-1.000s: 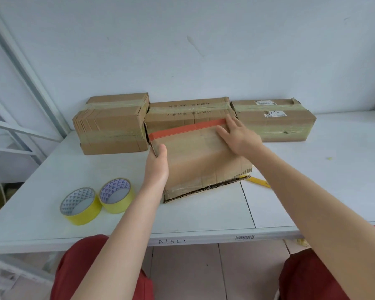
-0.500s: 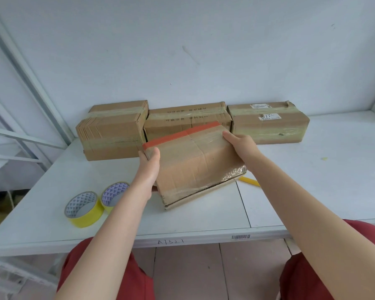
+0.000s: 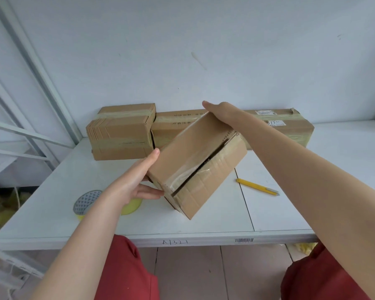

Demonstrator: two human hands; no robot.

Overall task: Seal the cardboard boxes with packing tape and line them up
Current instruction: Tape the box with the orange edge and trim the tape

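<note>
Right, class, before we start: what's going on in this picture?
A person holds a cardboard box tilted over the white table, with the left hand gripping its near end and the right hand over its far end. The seam facing up shows a dark gap under clear tape. Taped boxes stand in a row against the wall. Tape rolls lie to the left, a yellow cutter to the right.
</note>
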